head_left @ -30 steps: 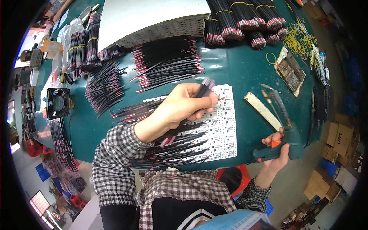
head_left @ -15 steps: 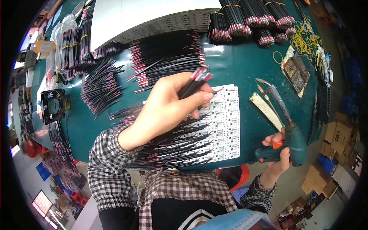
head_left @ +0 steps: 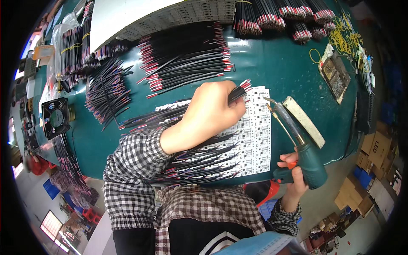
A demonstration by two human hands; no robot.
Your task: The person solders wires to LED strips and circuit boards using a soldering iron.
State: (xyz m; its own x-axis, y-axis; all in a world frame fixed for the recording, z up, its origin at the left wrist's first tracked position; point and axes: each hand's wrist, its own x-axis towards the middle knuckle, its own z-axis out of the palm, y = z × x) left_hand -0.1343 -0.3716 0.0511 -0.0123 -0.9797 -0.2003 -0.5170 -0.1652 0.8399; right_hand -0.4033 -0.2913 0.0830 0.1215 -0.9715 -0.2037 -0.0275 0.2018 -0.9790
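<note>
My left hand [head_left: 210, 112] is closed around a bundle of short black wires [head_left: 239, 92] whose red and white ends point to the upper right. It is over the upper part of a white circuit board panel [head_left: 259, 136]. Rows of black wires [head_left: 199, 163] lie across the panel's left and middle, fanning leftward under my forearm. My right hand [head_left: 296, 180] grips a green soldering gun [head_left: 312, 168] with an orange trigger, to the right of the panel. Its bent metal tip is by the panel's upper right edge. My left fingertips are partly hidden.
A pale narrow bar [head_left: 304, 122] lies beside the gun. Behind it are a dirty solder tray [head_left: 334, 76] and yellow rubber bands [head_left: 343, 40]. Loose wires [head_left: 187, 63] and tied wire bundles [head_left: 267, 19] fill the back. At left stand a small black fan [head_left: 56, 118] and a wire pile [head_left: 108, 91].
My left hand has moved right and slightly down with the wire bundle. The soldering gun in my right hand has come left, bringing its tip to the panel's edge.
</note>
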